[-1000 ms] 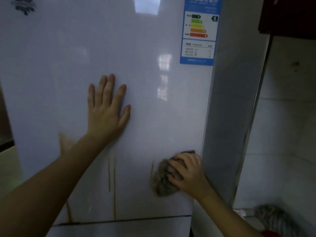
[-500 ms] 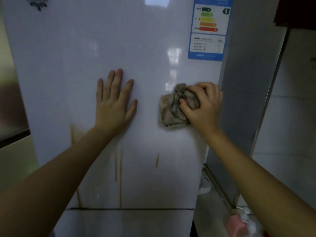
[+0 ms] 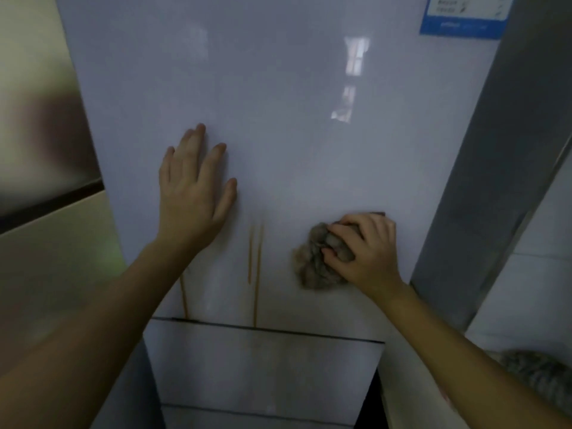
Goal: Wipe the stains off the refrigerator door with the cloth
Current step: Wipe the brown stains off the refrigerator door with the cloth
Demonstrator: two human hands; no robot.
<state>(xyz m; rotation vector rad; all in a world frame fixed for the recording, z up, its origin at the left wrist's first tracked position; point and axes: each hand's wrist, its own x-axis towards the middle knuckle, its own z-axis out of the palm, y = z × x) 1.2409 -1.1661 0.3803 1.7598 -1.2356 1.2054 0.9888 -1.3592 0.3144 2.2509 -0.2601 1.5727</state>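
Note:
The white glossy refrigerator door fills the view. My left hand lies flat on it with fingers spread. My right hand grips a crumpled grey-brown cloth and presses it against the door's lower right part. Thin orange-brown drip stains run down the door between my two hands, reaching the seam above the lower door. Another streak shows beside my left forearm.
A blue energy label sticks at the door's top right. The fridge's grey side panel meets a white tiled wall. A beige cabinet stands on the left. A grey furry thing lies at the lower right.
My right hand has dragged the cloth down from the door's middle to its lower right. The short stain that was below the cloth no longer shows. The left hand stays flat on the door.

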